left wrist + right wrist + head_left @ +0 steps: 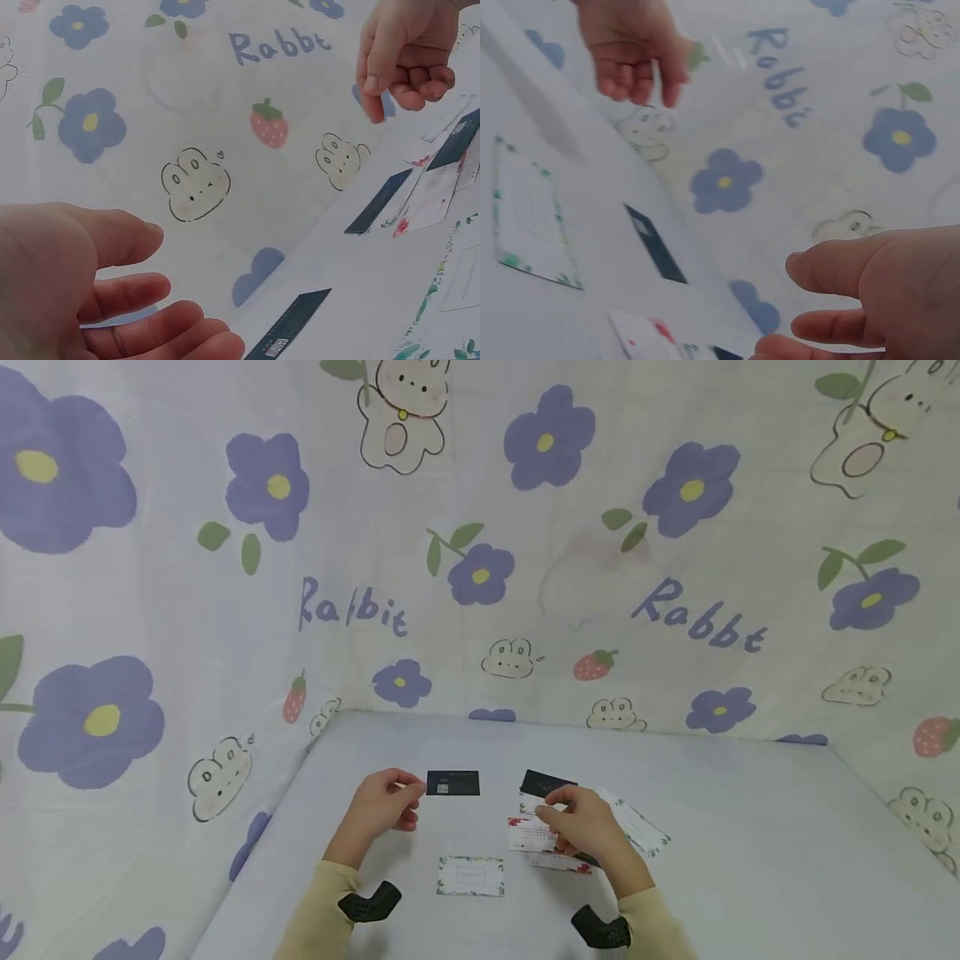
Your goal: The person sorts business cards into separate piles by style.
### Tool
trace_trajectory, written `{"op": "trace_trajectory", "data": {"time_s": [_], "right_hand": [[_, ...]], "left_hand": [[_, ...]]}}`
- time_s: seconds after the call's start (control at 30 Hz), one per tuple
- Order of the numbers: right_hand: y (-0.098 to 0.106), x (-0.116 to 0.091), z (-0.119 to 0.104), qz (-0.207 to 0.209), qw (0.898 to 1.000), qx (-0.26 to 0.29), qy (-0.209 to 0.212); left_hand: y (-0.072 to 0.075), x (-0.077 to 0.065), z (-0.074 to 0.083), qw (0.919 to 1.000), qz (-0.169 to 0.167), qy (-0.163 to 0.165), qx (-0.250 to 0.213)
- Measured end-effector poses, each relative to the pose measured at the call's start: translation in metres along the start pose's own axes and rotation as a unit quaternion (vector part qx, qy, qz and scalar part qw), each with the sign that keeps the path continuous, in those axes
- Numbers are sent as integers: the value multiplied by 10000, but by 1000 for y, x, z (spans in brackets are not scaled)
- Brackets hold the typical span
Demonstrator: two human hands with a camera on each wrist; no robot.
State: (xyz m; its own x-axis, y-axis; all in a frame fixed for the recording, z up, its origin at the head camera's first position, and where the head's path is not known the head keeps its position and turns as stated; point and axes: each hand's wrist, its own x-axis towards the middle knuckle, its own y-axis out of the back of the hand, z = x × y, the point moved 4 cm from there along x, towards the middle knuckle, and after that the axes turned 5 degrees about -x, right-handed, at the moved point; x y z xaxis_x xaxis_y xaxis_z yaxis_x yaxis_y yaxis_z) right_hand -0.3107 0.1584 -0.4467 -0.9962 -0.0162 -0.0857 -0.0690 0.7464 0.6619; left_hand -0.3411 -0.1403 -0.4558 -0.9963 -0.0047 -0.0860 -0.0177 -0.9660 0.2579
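My left hand [382, 806] hovers at the left end of a black card [459, 781] with a small square code on it. Its fingers are loosely bent, and in the left wrist view nothing lies between thumb and fingers [127, 296]. Over a loose spread of cards on the right hangs my right hand [588, 822], relaxed, with nothing in its grasp. Around it lie another black card [543, 782], a white card with red flowers [527, 835] and a leaf-bordered white card [641, 827]. The right hand hides part of this spread.
Nearer to me, between the forearms, a white card with a green leaf border [471, 891] lies flat. All the cards rest on a white tabletop [750, 860]. A cloth [555, 635] printed with flowers and rabbits hangs behind the table and along its sides.
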Motion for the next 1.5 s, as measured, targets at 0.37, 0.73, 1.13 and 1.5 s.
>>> {"op": "trace_trajectory", "data": {"time_s": [0.37, 0.73, 1.13, 1.5], "right_hand": [[37, 2, 10, 189, 9993, 71, -329], [45, 1, 18, 190, 9987, 210, -426], [51, -3, 25, 175, 9982, 318, -478], [70, -5, 46, 335, 9952, 615, -684]], "left_hand": [[0, 5, 7, 10000, 9, -27, -22], [-7, 2, 10, 10000, -34, 29, -68], [-14, 1, 10, 9999, -70, 71, -25], [-30, 2, 1, 9992, -180, -132, 334]]}}
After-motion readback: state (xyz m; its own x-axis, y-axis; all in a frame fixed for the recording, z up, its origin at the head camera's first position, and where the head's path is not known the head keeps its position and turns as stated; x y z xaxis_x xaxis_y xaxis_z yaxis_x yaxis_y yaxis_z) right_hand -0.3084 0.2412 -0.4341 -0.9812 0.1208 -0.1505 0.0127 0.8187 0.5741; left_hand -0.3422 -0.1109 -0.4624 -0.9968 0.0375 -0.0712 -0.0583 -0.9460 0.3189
